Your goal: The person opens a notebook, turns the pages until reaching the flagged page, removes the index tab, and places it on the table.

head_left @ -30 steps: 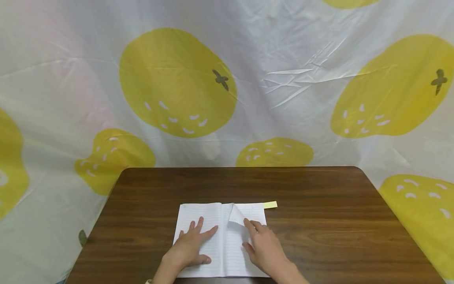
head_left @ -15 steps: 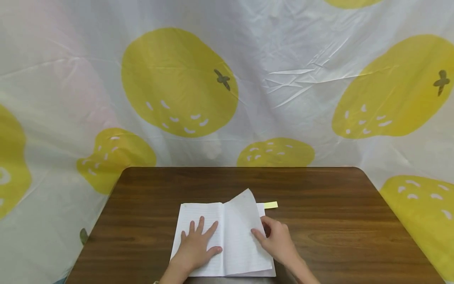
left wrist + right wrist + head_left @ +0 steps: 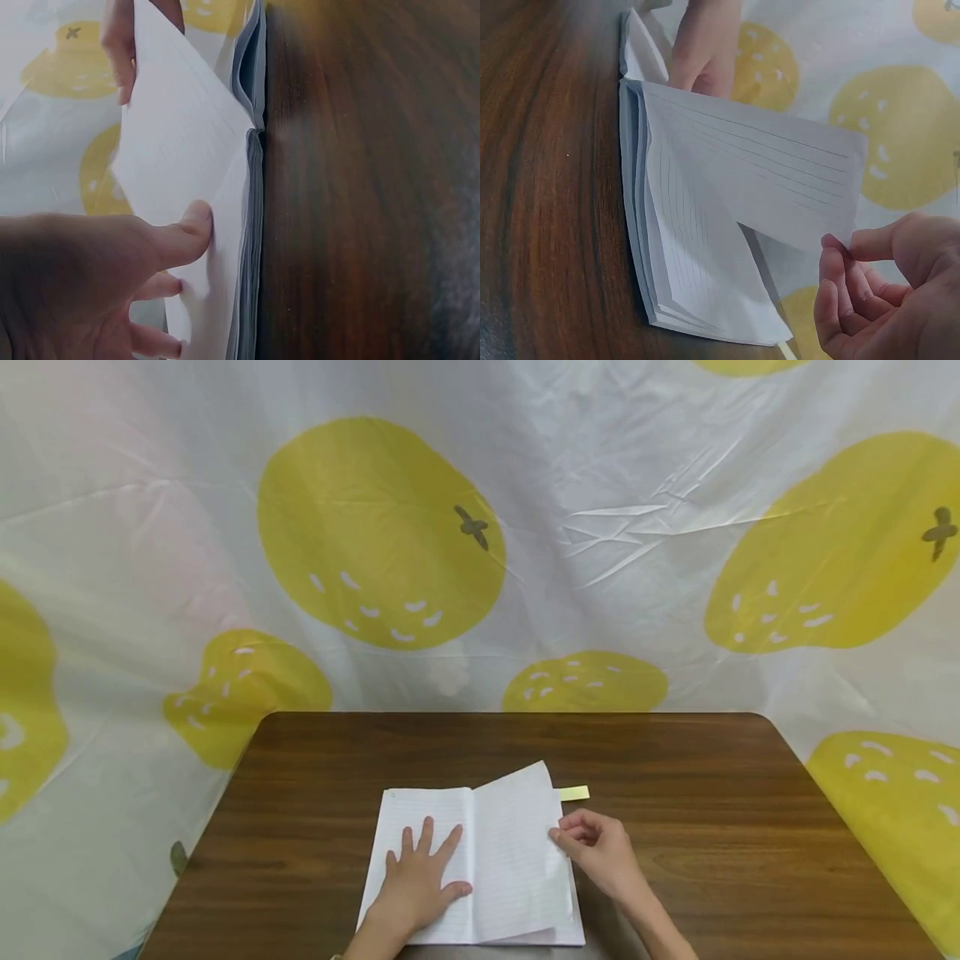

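Note:
An open lined notebook [image 3: 405, 807] lies near the front of the table. My left hand [image 3: 415, 883] rests on its left page with the fingers spread, the thumb close to the centre fold. With thumb and fingertips, my right hand [image 3: 603, 853] pinches the outer edge of one right-hand page [image 3: 517, 852]. In the right wrist view that lifted page [image 3: 780, 154] slants up from the fold, its printed lines facing the camera, with other pages beneath it. A yellow sticky tab [image 3: 575, 793] sticks out past the notebook's top right corner.
The dark wooden table [image 3: 712, 827] stretches around the notebook on both sides and behind it. Beyond the far edge hangs a pale curtain [image 3: 420, 681] printed with large yellow fruit.
The page's top corner was folded over by my right fingers; now the whole page is raised and held by its outer edge. My right hand has moved rightward. My left hand stays spread on the left page.

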### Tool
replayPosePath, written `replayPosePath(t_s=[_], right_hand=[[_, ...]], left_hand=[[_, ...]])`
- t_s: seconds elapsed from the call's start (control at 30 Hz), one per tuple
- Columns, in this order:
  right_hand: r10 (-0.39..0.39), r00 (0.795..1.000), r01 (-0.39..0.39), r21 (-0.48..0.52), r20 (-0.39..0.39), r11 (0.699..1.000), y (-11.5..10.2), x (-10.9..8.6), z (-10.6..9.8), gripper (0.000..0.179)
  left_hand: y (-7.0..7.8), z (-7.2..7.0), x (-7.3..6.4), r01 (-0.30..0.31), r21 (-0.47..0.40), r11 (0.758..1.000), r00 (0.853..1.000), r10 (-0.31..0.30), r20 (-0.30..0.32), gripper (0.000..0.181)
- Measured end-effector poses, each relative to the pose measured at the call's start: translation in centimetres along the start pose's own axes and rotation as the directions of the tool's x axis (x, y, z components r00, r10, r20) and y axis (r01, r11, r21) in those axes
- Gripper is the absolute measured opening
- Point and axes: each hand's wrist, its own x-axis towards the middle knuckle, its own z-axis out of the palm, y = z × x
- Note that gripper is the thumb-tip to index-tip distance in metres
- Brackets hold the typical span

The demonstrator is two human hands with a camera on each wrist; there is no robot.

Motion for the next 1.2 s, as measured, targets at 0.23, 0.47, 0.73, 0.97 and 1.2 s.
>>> replayPosePath(t_s=[0.23, 0.47, 0.73, 0.97, 1.2], right_hand=[[0.079, 0.995, -0.083, 0.072, 0.053, 0.994, 1.0, 0.1, -0.5, 0.017], [0.079, 0.947, -0.110, 0.083, 0.310, 0.990, 1.9, -0.2, -1.5, 0.026], [0.069, 0.933, -0.111, 0.099, 0.353, 0.989, 2.7, 0.0, -0.6, 0.025], [0.019, 0.928, -0.080, 0.149, 0.373, 0.986, 1.9, 0.5, 1.5, 0.025], [0.008, 0.908, -0.088, 0.171, 0.419, 0.981, 1.0, 0.7, 3.6, 0.027]], left_hand=[[-0.1, -0.1, 0.0, -0.005, -0.027, 1.000, 1.000, 0.005, 0.007, 0.076], [-0.4, 0.1, 0.1, 0.005, -0.026, 1.000, 1.000, -0.005, 0.015, 0.076], [-0.4, 0.1, 0.2, 0.016, -0.035, 0.999, 1.000, -0.015, 0.016, 0.070], [-0.9, 0.4, 0.9, 0.060, -0.117, 0.991, 0.998, -0.060, 0.003, 0.067], [-0.8, -0.2, 1.3, 0.080, -0.181, 0.980, 0.996, -0.084, -0.015, 0.081]])
